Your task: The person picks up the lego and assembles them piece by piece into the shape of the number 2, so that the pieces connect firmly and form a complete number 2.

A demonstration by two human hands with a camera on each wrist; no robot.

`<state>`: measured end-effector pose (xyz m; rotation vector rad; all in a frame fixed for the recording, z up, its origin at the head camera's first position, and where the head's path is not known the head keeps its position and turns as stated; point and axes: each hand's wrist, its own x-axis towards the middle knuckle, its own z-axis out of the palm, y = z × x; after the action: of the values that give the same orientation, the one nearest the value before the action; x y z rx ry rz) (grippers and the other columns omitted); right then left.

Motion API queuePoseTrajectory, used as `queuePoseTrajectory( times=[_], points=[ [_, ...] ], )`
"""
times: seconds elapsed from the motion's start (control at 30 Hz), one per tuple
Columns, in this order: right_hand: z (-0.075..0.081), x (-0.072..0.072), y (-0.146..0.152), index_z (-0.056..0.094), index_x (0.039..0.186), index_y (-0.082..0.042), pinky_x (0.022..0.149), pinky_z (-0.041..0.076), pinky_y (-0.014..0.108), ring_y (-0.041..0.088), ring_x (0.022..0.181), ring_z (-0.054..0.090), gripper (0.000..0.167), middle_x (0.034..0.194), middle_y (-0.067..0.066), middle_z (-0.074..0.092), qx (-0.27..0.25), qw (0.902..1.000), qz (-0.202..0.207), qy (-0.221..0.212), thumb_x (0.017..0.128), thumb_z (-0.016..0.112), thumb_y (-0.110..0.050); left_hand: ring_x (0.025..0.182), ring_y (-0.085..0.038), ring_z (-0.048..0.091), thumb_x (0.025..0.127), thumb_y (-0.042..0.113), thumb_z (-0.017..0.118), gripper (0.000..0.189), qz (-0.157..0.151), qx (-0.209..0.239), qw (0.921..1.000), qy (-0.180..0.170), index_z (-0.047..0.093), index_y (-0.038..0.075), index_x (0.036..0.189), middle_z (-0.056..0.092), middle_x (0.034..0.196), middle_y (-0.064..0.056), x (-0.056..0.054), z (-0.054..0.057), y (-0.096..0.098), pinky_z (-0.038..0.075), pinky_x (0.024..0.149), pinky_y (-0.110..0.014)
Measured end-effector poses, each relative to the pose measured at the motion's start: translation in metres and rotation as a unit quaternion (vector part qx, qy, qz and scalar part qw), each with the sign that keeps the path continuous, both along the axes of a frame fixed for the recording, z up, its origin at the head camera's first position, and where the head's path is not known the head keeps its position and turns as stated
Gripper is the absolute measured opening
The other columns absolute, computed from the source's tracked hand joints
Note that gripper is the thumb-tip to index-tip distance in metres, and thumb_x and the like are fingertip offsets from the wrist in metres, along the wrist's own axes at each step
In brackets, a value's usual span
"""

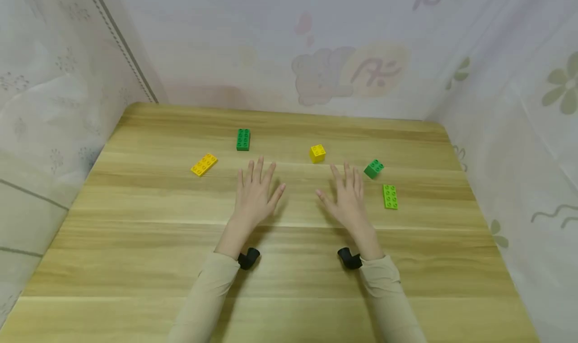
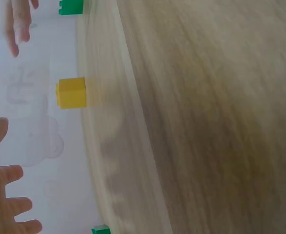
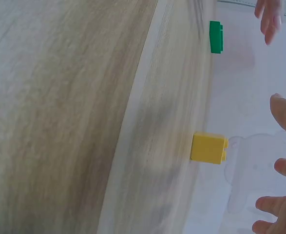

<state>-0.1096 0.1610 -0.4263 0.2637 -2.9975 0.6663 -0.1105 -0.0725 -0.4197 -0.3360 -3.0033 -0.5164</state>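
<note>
Both hands hover palm down over the table with fingers spread, holding nothing. My left hand [image 1: 254, 195] is nearest a dark green eight-stud brick [image 1: 243, 140] and a flat yellow-orange eight-stud brick [image 1: 204, 164]. Beyond and between the hands stands a yellow four-stud block [image 1: 317, 153], seen side-on in the left wrist view [image 2: 71, 93] and the right wrist view. Close to my right hand [image 1: 348, 197] are a green four-stud block [image 1: 374, 169] and a flat lime-green eight-stud brick [image 1: 390, 197]. Every brick lies apart from the others.
The wooden table [image 1: 298, 293] has a back edge against a pale printed curtain [image 1: 217, 42]. More patterned cloth [image 1: 533, 147] hangs at the right, with another sheet on the left. A black wrist mount [image 1: 249, 258] juts inward from each sleeve cuff.
</note>
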Motion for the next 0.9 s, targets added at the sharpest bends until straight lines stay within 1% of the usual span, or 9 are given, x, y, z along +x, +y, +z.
queuePoseTrajectory(
  times=[0.13, 0.23, 0.4, 0.53, 0.73, 0.9],
  points=[
    [0.0, 0.001, 0.004, 0.019, 0.146, -0.016, 0.11, 0.006, 0.059, 0.043, 0.139, 0.0, 0.074, 0.152, 0.02, 0.003, -0.006, 1.0, -0.001, 0.006, 0.088, 0.049, -0.051, 0.138, -0.04, 0.012, 0.094, 0.051, 0.035, 0.063, 0.005, -0.001, 1.0, -0.003, 0.022, 0.016, 0.145, 0.013, 0.152, -0.018, 0.002, 0.001, -0.007, 0.012, 0.11, -0.058],
    [0.0, 0.002, 0.009, 0.02, 0.145, -0.015, 0.108, 0.008, 0.061, 0.045, 0.138, 0.003, 0.074, 0.151, 0.022, 0.006, -0.006, 0.9999, -0.005, 0.013, 0.088, 0.05, -0.05, 0.138, -0.041, 0.013, 0.094, 0.051, 0.035, 0.064, 0.009, 0.0, 0.9999, -0.006, 0.022, 0.015, 0.145, 0.012, 0.152, -0.019, 0.002, 0.001, -0.013, 0.013, 0.109, -0.058],
    [0.0, 0.002, 0.02, 0.022, 0.145, -0.013, 0.105, 0.012, 0.064, 0.047, 0.136, 0.005, 0.074, 0.149, 0.026, 0.011, 0.003, 0.9996, -0.016, 0.021, 0.088, 0.051, -0.049, 0.138, -0.042, 0.013, 0.094, 0.051, 0.035, 0.065, 0.015, 0.007, 0.9998, -0.006, 0.022, 0.012, 0.145, 0.012, 0.151, -0.02, 0.003, -0.001, -0.022, 0.014, 0.109, -0.058],
    [0.001, 0.003, 0.028, 0.021, 0.145, -0.012, 0.105, 0.012, 0.064, 0.048, 0.136, 0.006, 0.074, 0.148, 0.027, 0.012, 0.021, 0.9992, -0.028, 0.018, 0.088, 0.05, -0.05, 0.138, -0.041, 0.012, 0.094, 0.051, 0.035, 0.065, 0.026, 0.016, 0.9995, -0.006, 0.023, 0.011, 0.145, 0.014, 0.151, -0.02, 0.002, -0.001, -0.03, 0.012, 0.109, -0.059],
    [0.002, 0.002, 0.032, 0.02, 0.145, -0.011, 0.107, 0.012, 0.062, 0.047, 0.136, 0.008, 0.074, 0.149, 0.025, 0.011, 0.036, 0.9987, -0.036, 0.005, 0.089, 0.049, -0.05, 0.137, -0.043, 0.012, 0.095, 0.048, 0.036, 0.065, 0.041, 0.03, 0.9986, -0.015, 0.022, 0.008, 0.144, 0.013, 0.15, -0.023, -0.003, -0.003, -0.045, 0.012, 0.108, -0.06],
    [0.0, -0.002, 0.038, 0.022, 0.144, -0.01, 0.106, 0.014, 0.063, 0.047, 0.136, 0.008, 0.071, 0.149, 0.026, 0.013, 0.025, 0.9986, -0.046, 0.003, 0.09, 0.05, -0.046, 0.137, -0.044, 0.013, 0.095, 0.047, 0.035, 0.065, 0.054, 0.03, 0.9979, -0.02, 0.021, 0.007, 0.145, 0.012, 0.15, -0.023, -0.01, -0.004, -0.057, 0.011, 0.108, -0.06]
  ],
)
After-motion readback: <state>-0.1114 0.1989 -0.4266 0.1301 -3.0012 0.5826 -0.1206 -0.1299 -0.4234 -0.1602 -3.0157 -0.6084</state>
